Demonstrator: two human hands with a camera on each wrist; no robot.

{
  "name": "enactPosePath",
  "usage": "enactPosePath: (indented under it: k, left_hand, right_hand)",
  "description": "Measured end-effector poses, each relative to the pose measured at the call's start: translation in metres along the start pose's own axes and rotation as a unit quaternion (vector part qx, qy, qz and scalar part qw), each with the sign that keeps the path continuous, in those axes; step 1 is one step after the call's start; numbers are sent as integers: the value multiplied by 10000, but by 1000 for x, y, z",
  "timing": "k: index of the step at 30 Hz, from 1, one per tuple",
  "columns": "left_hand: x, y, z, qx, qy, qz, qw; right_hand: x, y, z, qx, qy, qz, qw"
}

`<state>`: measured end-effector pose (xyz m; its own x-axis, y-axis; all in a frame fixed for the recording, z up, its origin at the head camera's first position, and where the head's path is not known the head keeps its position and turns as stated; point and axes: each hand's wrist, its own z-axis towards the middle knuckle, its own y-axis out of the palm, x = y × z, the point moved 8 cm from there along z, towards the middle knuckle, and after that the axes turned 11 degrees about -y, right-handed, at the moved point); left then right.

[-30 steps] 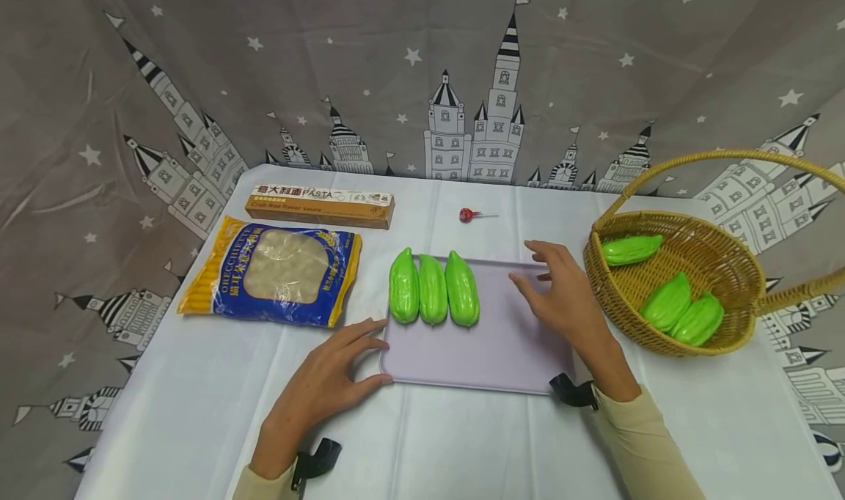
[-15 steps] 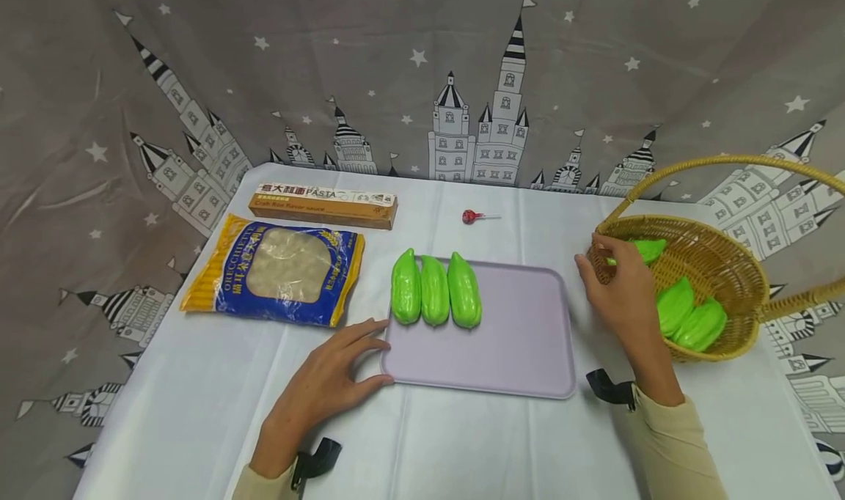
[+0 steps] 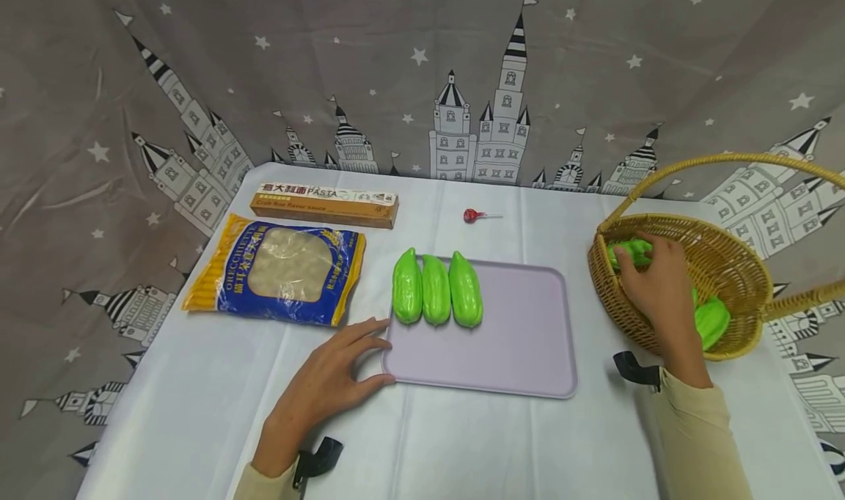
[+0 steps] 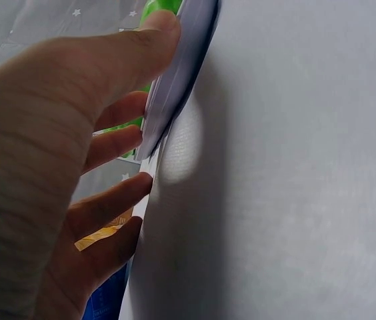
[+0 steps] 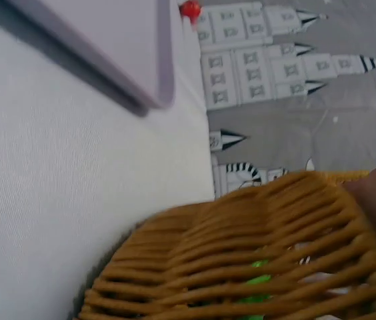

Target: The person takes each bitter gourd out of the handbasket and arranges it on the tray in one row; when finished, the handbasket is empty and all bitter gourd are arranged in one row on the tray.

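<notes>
My right hand (image 3: pixel 663 280) reaches into the wicker basket (image 3: pixel 610 302), thumb and fingers spread around a bright green ridged gourd (image 3: pixel 634 249) at its left side. I cannot tell if the fingers grip it. Another gourd (image 3: pixel 711 322) lies beyond the hand, and a third is mostly hidden behind it. In the right wrist view the basket's weave (image 5: pixel 241 247) covers most of that hand. My left hand (image 3: pixel 326 375) lies at the left edge of a lilac tray (image 3: pixel 515 339), its fingers loosely bent; the thumb (image 4: pixel 161 23) touches the rim. Three gourds (image 3: pixel 436 291) lie side by side on the tray's upper left.
A blue and yellow orecchiette bag (image 3: pixel 284 269) lies left of the tray, with a long pasta box (image 3: pixel 323 205) behind it. Behind the tray is a red lollipop (image 3: pixel 471 215). The basket's tall handle (image 3: pixel 726 158) arches over its opening. A grey castle-print curtain (image 3: pixel 370 53) backs the white-covered table.
My right hand has moved right from over the tray, past the basket's rim, and down to the gourd inside. The left hand and the three gourds on the tray have stayed put.
</notes>
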<state>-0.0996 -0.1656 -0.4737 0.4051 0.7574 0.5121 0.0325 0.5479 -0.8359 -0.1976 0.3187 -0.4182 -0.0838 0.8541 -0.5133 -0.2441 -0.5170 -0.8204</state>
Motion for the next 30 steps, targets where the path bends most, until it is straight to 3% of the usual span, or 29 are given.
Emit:
enactPosePath:
  k: [5,13,30]
  left_hand:
    - [0,0,0,3,18,20,10000]
    - [0,0,0,-47,-59,-23,10000]
    - [0,0,1,-64,-109,9,9999]
  right_hand:
    - [15,6,6,-313,297,-257,9987]
    - [25,13,7,-762,401,-706,9938]
    - [19,9,1,-769,229,-729,9941]
